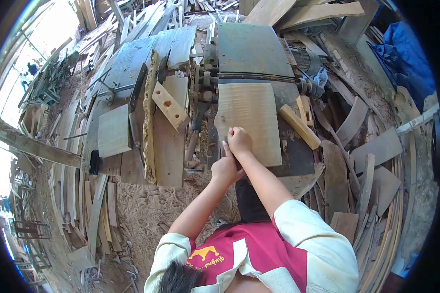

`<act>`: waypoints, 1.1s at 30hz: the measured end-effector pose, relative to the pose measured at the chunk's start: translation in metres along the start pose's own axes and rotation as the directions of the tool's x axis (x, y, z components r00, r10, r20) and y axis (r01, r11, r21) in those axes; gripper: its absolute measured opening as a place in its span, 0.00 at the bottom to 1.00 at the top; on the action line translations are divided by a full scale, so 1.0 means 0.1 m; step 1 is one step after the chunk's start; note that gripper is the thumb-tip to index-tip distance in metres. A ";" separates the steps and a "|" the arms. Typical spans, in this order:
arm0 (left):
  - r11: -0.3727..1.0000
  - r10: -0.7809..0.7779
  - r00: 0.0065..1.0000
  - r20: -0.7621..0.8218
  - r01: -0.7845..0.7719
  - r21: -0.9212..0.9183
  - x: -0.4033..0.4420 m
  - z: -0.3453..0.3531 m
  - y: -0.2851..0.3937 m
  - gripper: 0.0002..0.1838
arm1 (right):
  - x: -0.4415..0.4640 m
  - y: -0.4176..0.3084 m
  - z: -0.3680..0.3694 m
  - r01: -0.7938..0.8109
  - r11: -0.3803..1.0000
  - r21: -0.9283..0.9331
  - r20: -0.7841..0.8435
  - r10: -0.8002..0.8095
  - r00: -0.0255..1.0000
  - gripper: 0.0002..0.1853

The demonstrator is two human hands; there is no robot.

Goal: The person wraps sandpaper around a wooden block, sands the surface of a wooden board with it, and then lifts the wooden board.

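Observation:
A wide, pale board (249, 112) with ripple marks lies flat on the dark bed of a machine (298, 161), its near left edge beside my hands. My right hand (239, 140) is closed at that edge, above and touching my left hand. My left hand (225, 168) is closed just below, with one finger pointing up towards the right one. Something dark shows under my left hand, too small to name. What my right fingers hold, if anything, is hidden.
Right of the board lie a wood block (299, 127) and a smaller holed piece (304, 110). A green metal plate (254, 49) is behind. To the left are a holed wood piece (170, 106) and a rough-edged strip (150, 117). Offcuts and sawdust surround the machine.

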State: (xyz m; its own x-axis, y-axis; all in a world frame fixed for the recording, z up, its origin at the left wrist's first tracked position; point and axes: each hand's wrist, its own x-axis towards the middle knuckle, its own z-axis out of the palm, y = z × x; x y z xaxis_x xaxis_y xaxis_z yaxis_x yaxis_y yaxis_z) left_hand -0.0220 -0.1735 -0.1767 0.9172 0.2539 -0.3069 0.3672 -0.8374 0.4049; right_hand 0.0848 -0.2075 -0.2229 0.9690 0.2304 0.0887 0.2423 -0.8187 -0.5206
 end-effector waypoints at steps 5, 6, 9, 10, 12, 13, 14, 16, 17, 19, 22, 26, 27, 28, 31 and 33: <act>1.000 0.009 1.000 0.000 -0.009 0.027 0.83 -0.13 -0.01 0.62 | 0.81 0.00 0.15 -0.011 1.000 0.003 -0.046 0.011 0.999 0.15; 1.000 0.004 1.000 -0.011 -0.003 0.027 1.01 -0.20 0.03 0.62 | 1.00 0.00 0.18 -0.020 1.000 -0.003 -0.055 0.020 0.998 0.15; 1.000 -0.008 1.000 -0.020 0.008 0.022 1.57 -0.44 0.12 0.60 | 1.64 -0.02 0.27 -0.012 1.000 0.013 -0.074 0.013 0.997 0.15; 1.000 -0.011 1.000 -0.014 0.012 0.027 1.78 -0.52 0.15 0.60 | 1.86 -0.03 0.29 -0.003 1.000 0.014 -0.082 0.004 0.997 0.15; 0.999 -0.008 1.000 -0.019 0.009 0.034 2.19 -0.66 0.19 0.59 | 2.29 -0.07 0.32 -0.022 0.999 -0.038 -0.079 0.019 0.997 0.16; 0.999 -0.005 1.000 -0.026 0.006 0.035 2.38 -0.71 0.20 0.59 | 2.48 -0.08 0.33 -0.015 0.999 -0.037 -0.086 0.012 0.996 0.16; 0.999 -0.004 1.000 -0.031 0.005 0.037 2.55 -0.75 0.21 0.59 | 2.66 -0.09 0.35 -0.041 0.998 -0.042 -0.062 0.038 0.997 0.16; 0.999 -0.017 0.999 -0.047 0.019 0.039 2.79 -0.85 0.24 0.59 | 2.95 -0.10 0.39 -0.058 0.997 -0.053 -0.028 0.056 0.998 0.17; 0.999 -0.030 0.998 -0.054 0.032 0.043 2.86 -0.87 0.25 0.59 | 3.05 -0.10 0.40 -0.074 0.994 -0.076 0.053 0.078 0.996 0.17; 0.998 -0.035 0.997 -0.067 0.038 0.044 2.96 -0.85 0.22 0.58 | 3.12 -0.10 0.42 -0.085 0.991 -0.106 0.145 0.100 0.984 0.17; 0.999 -0.030 0.995 -0.100 0.034 0.034 2.87 -0.75 0.21 0.57 | 3.03 -0.09 0.39 -0.029 0.998 -0.062 0.075 0.033 0.997 0.17; 1.000 0.007 0.982 -0.189 -0.005 0.013 2.60 -0.68 0.24 0.56 | 2.78 -0.04 0.35 -0.013 0.999 -0.042 -0.059 0.011 0.998 0.16; 1.000 0.012 0.981 -0.191 -0.011 0.009 2.48 -0.64 0.27 0.56 | 2.67 0.00 0.31 -0.013 0.999 -0.048 -0.065 0.010 0.998 0.16; 1.000 0.006 0.982 -0.189 -0.007 -0.006 2.34 -0.60 0.29 0.56 | 2.54 0.02 0.28 0.004 0.999 -0.048 -0.063 -0.007 0.998 0.16; 1.000 0.008 0.982 -0.189 -0.007 0.002 1.90 -0.42 0.29 0.56 | 2.08 0.09 0.19 -0.006 0.999 -0.043 -0.042 0.004 0.999 0.16; 1.000 0.025 0.987 -0.161 -0.023 0.015 1.57 -0.28 0.29 0.56 | 1.70 0.14 0.10 -0.025 0.999 -0.033 -0.043 0.023 0.999 0.16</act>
State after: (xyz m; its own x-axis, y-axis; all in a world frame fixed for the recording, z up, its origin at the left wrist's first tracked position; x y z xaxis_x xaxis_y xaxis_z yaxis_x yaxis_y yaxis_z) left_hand 0.1372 -0.1446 -0.1890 0.9392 0.3073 -0.1535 0.3434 -0.8503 0.3988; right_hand 0.2525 -0.1743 -0.2232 0.9755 0.1888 0.1128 0.2199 -0.8409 -0.4945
